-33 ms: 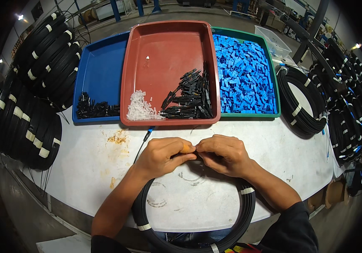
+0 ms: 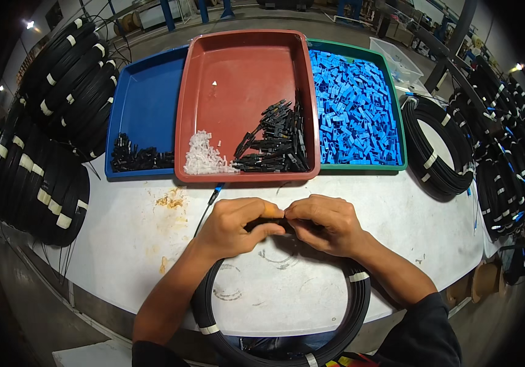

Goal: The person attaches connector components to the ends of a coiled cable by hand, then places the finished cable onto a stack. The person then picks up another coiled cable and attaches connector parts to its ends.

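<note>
My left hand point(image 2: 233, 225) and my right hand point(image 2: 326, 224) meet fingertip to fingertip above the white table. Both are closed in a pinch over something small and dark, mostly hidden by the fingers; I cannot make out its kind. Below them lies a coil of black cable point(image 2: 202, 304), bound with white tape bands, reaching over the table's near edge toward my body. Left of my left hand, a thin black cable end with a blue-and-black connector point(image 2: 215, 194) points up toward the red tray.
Beyond my hands stand a blue tray point(image 2: 146, 92) of black parts, a red tray point(image 2: 238, 67) of clear and black pieces, and a green tray point(image 2: 402, 140) of blue clips point(image 2: 357, 110). Black cable coils stack at left point(image 2: 45, 189) and right point(image 2: 436, 147).
My left thumb and forefinger stand slightly further apart, with more of the dark area showing between them. My right hand has barely moved.
</note>
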`<state>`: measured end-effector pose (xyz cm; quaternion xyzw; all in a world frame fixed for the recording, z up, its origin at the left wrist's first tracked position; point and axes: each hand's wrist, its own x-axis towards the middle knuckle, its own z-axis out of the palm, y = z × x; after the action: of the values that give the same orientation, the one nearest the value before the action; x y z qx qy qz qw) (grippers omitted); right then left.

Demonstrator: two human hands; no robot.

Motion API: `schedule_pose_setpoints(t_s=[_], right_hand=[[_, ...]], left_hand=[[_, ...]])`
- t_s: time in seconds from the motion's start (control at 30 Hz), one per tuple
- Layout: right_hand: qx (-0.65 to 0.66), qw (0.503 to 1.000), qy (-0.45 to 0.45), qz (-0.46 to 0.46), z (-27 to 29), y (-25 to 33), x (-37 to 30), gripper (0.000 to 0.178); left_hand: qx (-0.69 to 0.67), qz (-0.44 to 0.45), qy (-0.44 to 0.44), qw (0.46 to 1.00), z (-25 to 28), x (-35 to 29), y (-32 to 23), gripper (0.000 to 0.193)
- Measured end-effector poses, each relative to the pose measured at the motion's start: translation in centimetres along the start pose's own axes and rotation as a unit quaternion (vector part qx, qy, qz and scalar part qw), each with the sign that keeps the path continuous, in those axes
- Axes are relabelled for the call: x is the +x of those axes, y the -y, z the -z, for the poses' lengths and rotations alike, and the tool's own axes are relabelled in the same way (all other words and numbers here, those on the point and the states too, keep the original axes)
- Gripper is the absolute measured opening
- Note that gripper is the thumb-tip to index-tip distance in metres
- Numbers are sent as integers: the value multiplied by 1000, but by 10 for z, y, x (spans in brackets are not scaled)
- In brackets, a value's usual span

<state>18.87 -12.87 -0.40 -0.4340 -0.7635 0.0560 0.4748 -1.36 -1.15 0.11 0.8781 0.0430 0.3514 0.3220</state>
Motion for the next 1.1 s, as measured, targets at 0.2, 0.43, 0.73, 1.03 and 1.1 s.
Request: schedule_pose_setpoints(t_s=[0.2, 0.43, 0.73, 1.03, 1.1], right_hand=[[-29, 999, -2, -24, 3, 4, 2, 27], [-3, 999, -4, -45, 2, 3, 1, 20], [-32, 991, 50, -117, 3, 2, -2, 19], [-62, 996, 5, -67, 1, 2, -1, 15], [-72, 995, 18, -66, 3, 4, -1, 16]], left_hand=[[-51, 58, -39, 996, 2, -4, 3, 13], [-9, -52, -54, 997, -5, -5, 14, 10], [77, -126, -14, 989, -3, -4, 12, 9], [59, -85, -26, 994, -5, -6, 13, 9], [64, -127, -27, 990, -6, -5, 12, 8]])
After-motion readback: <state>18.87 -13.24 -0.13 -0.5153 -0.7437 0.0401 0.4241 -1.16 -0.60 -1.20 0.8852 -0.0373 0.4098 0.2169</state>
